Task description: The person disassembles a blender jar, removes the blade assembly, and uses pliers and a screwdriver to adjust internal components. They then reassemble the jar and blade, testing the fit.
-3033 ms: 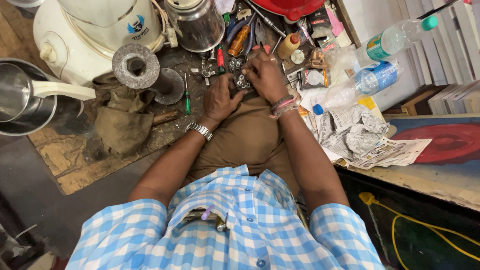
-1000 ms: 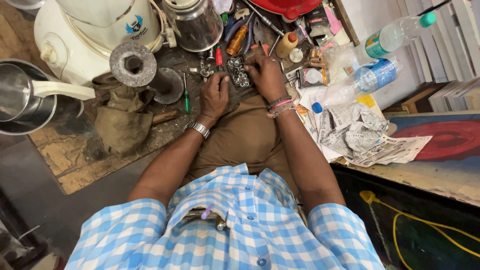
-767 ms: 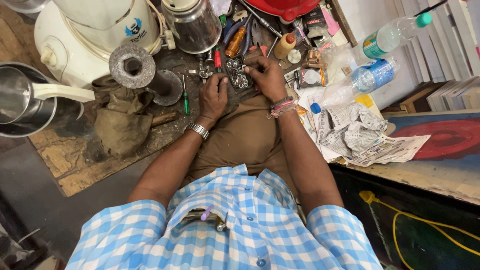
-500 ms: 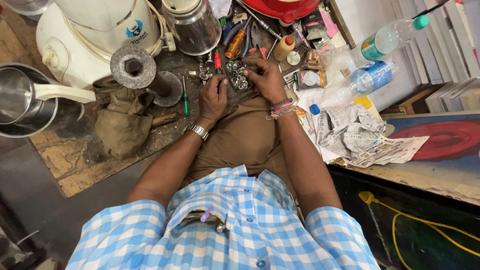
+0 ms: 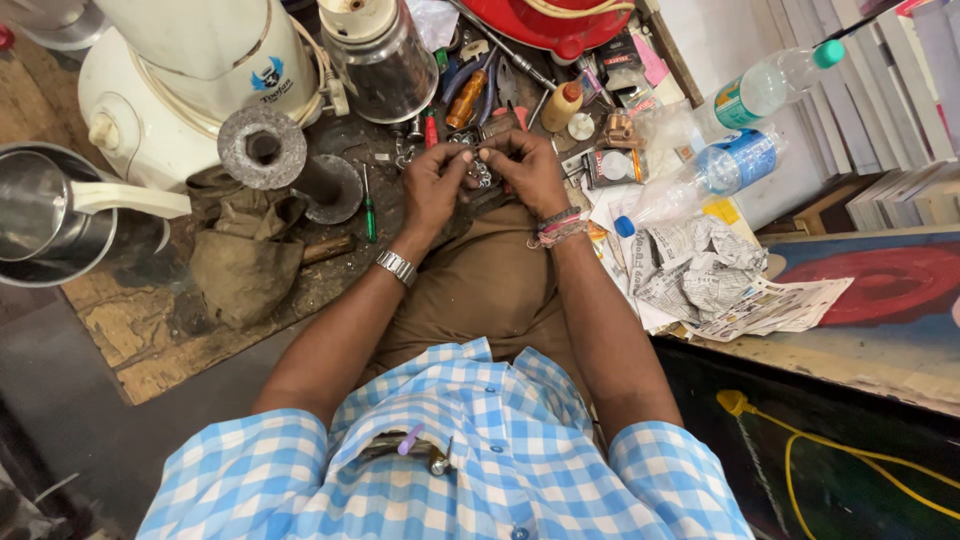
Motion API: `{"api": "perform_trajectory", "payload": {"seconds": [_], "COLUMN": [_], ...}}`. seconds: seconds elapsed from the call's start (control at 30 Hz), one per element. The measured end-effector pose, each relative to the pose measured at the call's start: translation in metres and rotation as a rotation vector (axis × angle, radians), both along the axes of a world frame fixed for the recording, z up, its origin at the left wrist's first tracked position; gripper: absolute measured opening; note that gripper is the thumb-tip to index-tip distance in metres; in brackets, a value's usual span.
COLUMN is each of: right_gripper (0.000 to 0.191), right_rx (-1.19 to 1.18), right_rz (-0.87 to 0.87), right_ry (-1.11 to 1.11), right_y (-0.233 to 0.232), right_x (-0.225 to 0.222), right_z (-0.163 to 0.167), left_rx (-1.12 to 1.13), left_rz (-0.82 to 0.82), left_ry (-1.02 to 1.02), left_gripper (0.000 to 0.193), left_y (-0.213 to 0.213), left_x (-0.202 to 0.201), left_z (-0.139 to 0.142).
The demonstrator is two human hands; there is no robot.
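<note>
Both my hands meet over my lap at the edge of a cluttered work floor. My left hand (image 5: 432,185), with a metal watch on the wrist, and my right hand (image 5: 530,170), with thread bands on the wrist, pinch a small metal part (image 5: 480,172) between their fingertips. The part is mostly hidden by my fingers. Small metal pieces (image 5: 405,150) lie just beyond my hands, and a green-handled screwdriver (image 5: 369,208) lies left of my left hand.
A white mixer base (image 5: 190,80) and a glass-and-steel jar (image 5: 378,60) stand at the back left. A steel jar with a white handle (image 5: 60,215), a grey round stand (image 5: 290,165) and a brown rag (image 5: 240,265) lie left. Pliers (image 5: 465,90), plastic bottles (image 5: 710,175) and crumpled newspaper (image 5: 720,285) lie right.
My hands have drawn closer together and lifted the small metal part off the floor toward me; earlier they rested on it among the tools. The view has shifted slightly.
</note>
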State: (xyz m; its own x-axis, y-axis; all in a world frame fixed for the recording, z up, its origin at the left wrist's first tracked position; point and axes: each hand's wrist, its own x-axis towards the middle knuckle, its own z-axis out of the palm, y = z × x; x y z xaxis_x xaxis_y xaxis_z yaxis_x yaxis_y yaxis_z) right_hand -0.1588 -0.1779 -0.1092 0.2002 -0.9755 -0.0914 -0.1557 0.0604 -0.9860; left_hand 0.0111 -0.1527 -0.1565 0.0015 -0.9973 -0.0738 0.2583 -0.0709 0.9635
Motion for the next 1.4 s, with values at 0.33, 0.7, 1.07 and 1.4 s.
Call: {"api": "perform_trajectory", "payload": {"seconds": [0.33,0.7,1.07,1.4], "right_gripper": [0.013,0.027,0.014,0.03], "right_rx": [-0.036,-0.627,-0.748,-0.61], "right_rz": [0.015,-0.043,0.234,-0.015], "right_ry": [0.027,0.712,0.986,1.018], "right_y": [0.002,0.009,0.016,0.011], "right_x": [0.0,0.009,0.014,0.008], "right_z": [0.002,-0.001,0.005,-0.007], "left_rx": [-0.38,-0.403,-0.162,-0.154], "left_rz": [0.062,0.148,0.14,0.148], "left_ry": [-0.423,-0.52,-0.286,-0.24], "left_gripper": [0.014,0.009,0.014,0.013], "left_y": [0.008,0.042,0.039,0.039], "left_x": [0.013,0.023,0.022,0.022], "left_z": [0.028,-0.007,-0.031,-0.03]}}
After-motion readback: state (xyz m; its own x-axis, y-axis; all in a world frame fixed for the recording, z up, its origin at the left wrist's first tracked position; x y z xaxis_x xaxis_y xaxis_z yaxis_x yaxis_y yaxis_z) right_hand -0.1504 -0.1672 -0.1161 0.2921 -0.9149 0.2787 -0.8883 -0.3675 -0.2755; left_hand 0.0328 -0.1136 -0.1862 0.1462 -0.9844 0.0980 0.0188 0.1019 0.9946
